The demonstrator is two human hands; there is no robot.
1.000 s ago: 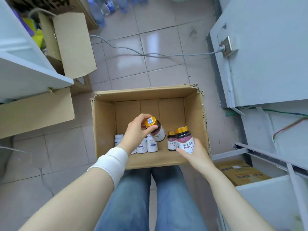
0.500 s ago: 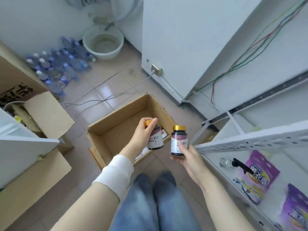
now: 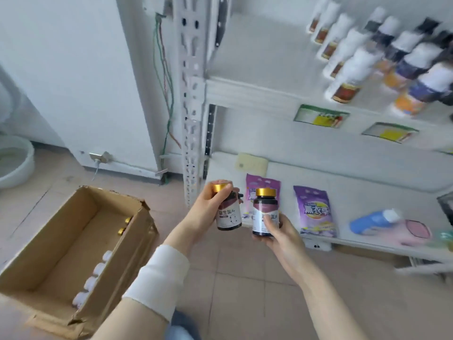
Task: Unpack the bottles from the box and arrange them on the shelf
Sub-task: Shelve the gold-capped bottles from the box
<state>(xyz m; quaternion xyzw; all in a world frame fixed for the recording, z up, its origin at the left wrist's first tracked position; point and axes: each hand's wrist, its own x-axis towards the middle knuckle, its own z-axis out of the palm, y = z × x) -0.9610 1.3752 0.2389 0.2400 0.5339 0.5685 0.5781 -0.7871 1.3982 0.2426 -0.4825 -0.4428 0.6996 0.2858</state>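
Gold-capped and dark-bodied, two bottles hang in the air between the box and the shelf. The left hand [image 3: 207,208] wraps its fingers round the left-hand bottle [image 3: 229,218], fingertips up at the cap, and holds it slightly tilted. The right hand [image 3: 282,233] grips the right-hand bottle [image 3: 263,208] from below, thumb laid across the white label, and holds it upright. A narrow gap separates the two bottles, which sit in front of the left end of the lowest shelf board. A white sleeve cuff [image 3: 157,278] covers the left wrist.

At lower left, the open cardboard box [image 3: 137,244] stands on the tiled floor [image 3: 245,290]. A row of white-capped bottles [image 3: 94,278] lines its right wall, and two more gold caps [image 3: 124,225] show further along.

The white metal shelf [image 3: 367,185] stands to the right. Its lowest board carries two purple bags [image 3: 315,212], a blue bottle [image 3: 367,220] lying on its side and a pink item [image 3: 414,233] too blurred to name. The board above holds rows of shelved bottles [image 3: 362,52], also blurred. A white basin [image 3: 17,165] sits at the far left by the wall.
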